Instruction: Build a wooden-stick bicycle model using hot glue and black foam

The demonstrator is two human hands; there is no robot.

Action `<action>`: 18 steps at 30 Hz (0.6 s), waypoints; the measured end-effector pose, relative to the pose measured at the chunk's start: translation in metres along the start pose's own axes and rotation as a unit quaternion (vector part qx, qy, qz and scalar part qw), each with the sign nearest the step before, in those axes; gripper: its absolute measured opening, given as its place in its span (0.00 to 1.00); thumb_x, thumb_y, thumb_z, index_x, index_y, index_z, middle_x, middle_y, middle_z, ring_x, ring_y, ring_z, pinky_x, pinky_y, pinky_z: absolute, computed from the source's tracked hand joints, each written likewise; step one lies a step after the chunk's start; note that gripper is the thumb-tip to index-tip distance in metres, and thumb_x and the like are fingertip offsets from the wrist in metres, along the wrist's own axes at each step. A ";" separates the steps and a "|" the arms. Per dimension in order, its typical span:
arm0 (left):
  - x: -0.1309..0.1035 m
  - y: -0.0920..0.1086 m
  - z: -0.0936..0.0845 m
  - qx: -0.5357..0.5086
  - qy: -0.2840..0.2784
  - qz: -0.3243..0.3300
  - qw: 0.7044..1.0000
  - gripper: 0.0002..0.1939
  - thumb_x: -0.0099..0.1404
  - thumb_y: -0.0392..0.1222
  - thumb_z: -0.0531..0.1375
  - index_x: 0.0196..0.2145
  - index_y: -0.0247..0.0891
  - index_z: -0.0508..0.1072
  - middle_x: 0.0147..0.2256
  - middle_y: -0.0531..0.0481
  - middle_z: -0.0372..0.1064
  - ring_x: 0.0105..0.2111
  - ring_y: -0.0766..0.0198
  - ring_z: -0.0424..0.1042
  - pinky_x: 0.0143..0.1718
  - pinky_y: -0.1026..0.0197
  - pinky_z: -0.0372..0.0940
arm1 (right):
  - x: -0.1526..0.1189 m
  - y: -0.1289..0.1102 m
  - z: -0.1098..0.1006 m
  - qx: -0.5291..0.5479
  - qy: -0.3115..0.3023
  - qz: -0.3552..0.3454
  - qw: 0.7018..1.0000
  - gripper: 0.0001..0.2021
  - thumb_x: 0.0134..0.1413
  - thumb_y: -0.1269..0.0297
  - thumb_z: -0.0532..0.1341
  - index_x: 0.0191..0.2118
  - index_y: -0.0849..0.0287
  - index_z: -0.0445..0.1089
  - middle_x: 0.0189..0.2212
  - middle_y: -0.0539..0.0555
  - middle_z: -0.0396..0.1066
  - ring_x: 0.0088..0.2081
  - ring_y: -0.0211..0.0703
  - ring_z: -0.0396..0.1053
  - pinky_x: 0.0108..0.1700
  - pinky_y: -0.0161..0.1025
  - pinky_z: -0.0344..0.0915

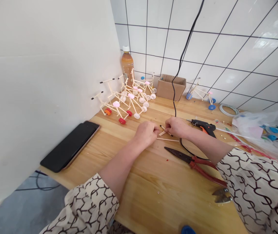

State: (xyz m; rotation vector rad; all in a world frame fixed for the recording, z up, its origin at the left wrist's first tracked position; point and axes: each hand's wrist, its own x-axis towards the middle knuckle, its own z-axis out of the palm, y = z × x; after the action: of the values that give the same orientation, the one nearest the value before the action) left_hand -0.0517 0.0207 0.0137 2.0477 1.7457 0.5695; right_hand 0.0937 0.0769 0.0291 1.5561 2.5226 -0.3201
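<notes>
My left hand and my right hand meet over the middle of the wooden table, fingers pinched closed. Between them is a small frame of thin wooden sticks, which both hands grip. A stick with black ends crosses it, partly hidden by my right fingers. Just below my fingertips, a pale wooden stick lies on the tabletop. Nearer to me rest red-handled long-nose pliers. Beyond my right wrist lies a black glue gun with an orange trigger.
Several stick-built tricycle models crowd the back left near a drink bottle. A cardboard box stands against the tiles, a black cable hanging before it. A phone lies left; tape and plastic bags lie right.
</notes>
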 end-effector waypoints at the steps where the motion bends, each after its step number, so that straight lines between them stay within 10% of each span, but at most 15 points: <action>1: 0.000 0.001 0.002 0.009 -0.008 0.005 1.000 0.09 0.55 0.35 0.55 0.26 0.38 0.77 0.29 0.48 0.73 0.30 0.61 0.69 0.33 0.61 0.62 | 0.000 0.000 0.000 -0.001 0.000 0.000 1.000 0.05 0.46 0.67 0.61 0.30 0.60 0.74 0.29 0.55 0.75 0.32 0.40 0.69 0.28 0.32 0.57; 18: 0.000 0.005 0.009 0.026 -0.029 0.000 0.999 0.11 0.56 0.36 0.53 0.25 0.39 0.76 0.28 0.47 0.73 0.31 0.59 0.70 0.32 0.60 0.61 | 0.003 0.002 0.005 -0.001 0.003 0.003 1.000 0.04 0.47 0.68 0.61 0.30 0.59 0.73 0.30 0.55 0.75 0.33 0.42 0.70 0.29 0.32 0.58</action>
State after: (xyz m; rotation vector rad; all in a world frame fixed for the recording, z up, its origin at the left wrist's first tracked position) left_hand -0.0425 0.0192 0.0094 2.0785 1.7427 0.4644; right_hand 0.0944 0.0793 0.0236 1.5669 2.5220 -0.3126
